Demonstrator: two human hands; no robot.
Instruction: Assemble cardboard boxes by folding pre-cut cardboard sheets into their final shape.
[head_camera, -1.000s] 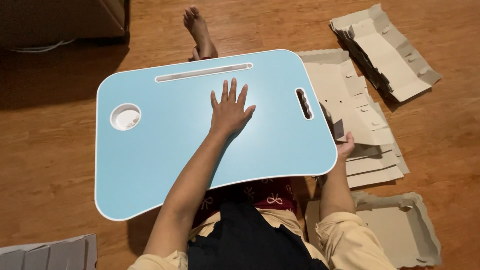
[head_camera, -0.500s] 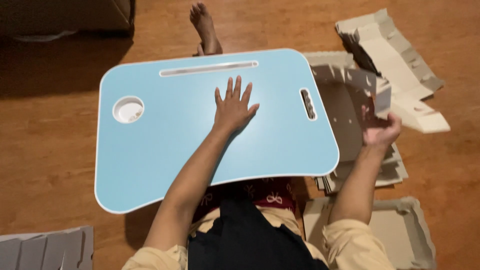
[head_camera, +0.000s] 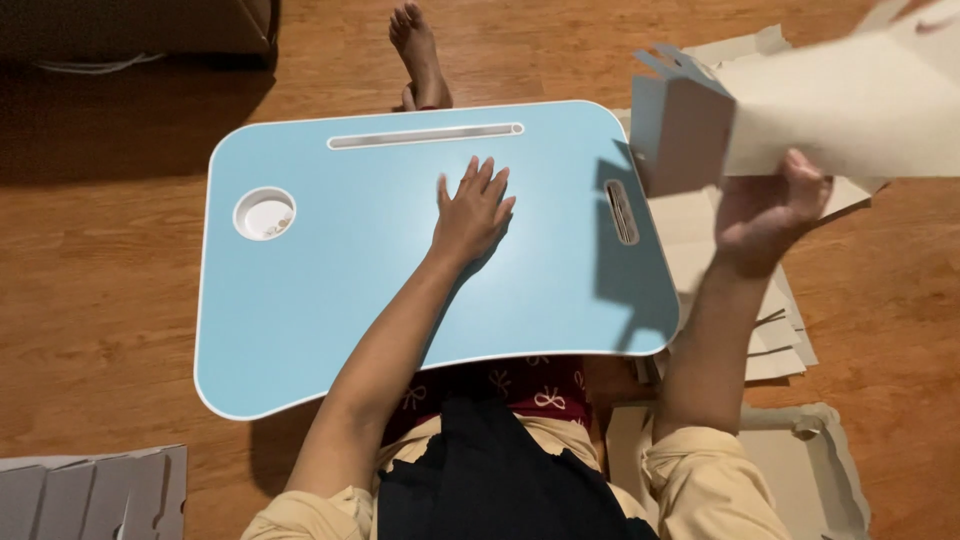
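Note:
My left hand (head_camera: 473, 210) lies flat, fingers spread, on the top of a light blue lap table (head_camera: 330, 290) that stands over my legs. My right hand (head_camera: 765, 215) is raised to the right of the table and grips a flat, unfolded cardboard box blank (head_camera: 830, 95) by its lower edge. The blank hangs in the air above the table's right edge and casts a shadow on it. The table has a long slot (head_camera: 425, 135) near its far edge, a round cup recess (head_camera: 265, 213) at the left and a small handle slot (head_camera: 621, 211) at the right.
A stack of more flat cardboard blanks (head_camera: 775, 335) lies on the wooden floor to the right of the table. A cardboard tray (head_camera: 815, 470) sits at the lower right, grey corrugated cardboard (head_camera: 90, 495) at the lower left. A bare foot (head_camera: 420, 50) shows beyond the table.
My right hand has lifted a cardboard blank off the stack on the floor and raised it up beside the table. My left hand has stayed flat on the table.

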